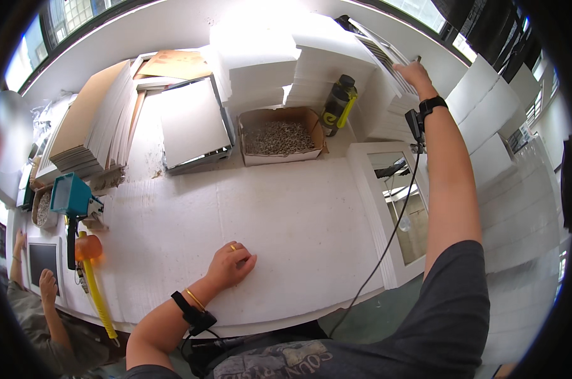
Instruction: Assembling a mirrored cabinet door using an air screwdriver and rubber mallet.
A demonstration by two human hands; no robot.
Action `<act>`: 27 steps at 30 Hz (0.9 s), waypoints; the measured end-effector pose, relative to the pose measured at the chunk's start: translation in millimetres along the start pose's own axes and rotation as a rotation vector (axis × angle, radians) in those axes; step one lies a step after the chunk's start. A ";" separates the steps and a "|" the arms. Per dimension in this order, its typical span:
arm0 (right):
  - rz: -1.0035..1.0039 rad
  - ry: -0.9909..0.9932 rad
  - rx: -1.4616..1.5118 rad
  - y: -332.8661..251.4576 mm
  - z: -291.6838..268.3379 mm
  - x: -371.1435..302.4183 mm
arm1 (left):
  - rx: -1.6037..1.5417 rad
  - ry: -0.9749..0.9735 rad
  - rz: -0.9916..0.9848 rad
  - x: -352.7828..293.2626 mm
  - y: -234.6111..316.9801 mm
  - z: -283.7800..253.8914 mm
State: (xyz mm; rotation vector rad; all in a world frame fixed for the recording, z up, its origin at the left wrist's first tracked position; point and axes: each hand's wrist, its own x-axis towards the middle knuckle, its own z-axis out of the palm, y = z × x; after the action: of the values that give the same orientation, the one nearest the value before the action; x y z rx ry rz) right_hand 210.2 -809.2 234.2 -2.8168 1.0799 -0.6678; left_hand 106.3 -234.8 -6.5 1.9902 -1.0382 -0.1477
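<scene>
The person's left hand (231, 263) lay on the white sheet-covered worktable (286, 221), palm down, its fingers loosely curled under and closed on nothing. A gold ring showed on one finger, a thin gold bangle on the wrist, and a black strap with a small device sat just behind the bangle. The left forearm came in from the lower edge and slanted up to the right.

The right arm stretched far forward and up, nearly straight, its grey short sleeve low in the frame. The right hand (415, 74) was at the top edge of a stack of white picture frames (387, 57) standing tilted at the far right of the table; the fingers touched the frame edge, but whether they had closed around it could not be told. A black band circled that wrist, a small black device hung just below it, and a thin black cable ran from there down toward the person's body.

Below the right arm a white-framed mirror (399, 202) lay flat on the table. Near the stack stood a black bottle with a yellow-green strap (337, 104), and just left of it an open brown cardboard box of small metal parts (278, 136). Farther left lay a grey board (193, 123) and tilted piles of tan backing boards (93, 123). At the table's left edge sat a teal tool with a black handle (72, 202) beside a yellow hose (97, 294). Another person's hands (48, 282) rested by a dark panel at the lower left.
</scene>
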 end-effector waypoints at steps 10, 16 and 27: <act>-0.101 0.217 -0.017 106.5 4.3 38.3 | -0.083 0.003 0.129 1.8 -6.6 6.5; -0.279 0.106 0.169 27.3 -58.6 -62.9 | -0.026 0.005 0.052 -10.6 -3.5 2.2; -0.967 -0.161 0.274 -75.3 -127.2 -381.9 | -0.997 0.061 -0.385 -10.3 -16.4 -39.9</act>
State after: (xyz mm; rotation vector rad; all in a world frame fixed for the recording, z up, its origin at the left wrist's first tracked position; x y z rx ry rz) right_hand -48.1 -491.7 220.9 -2.9228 -0.4430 -0.5309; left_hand 127.8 -197.4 3.4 1.2222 -0.3729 -0.6656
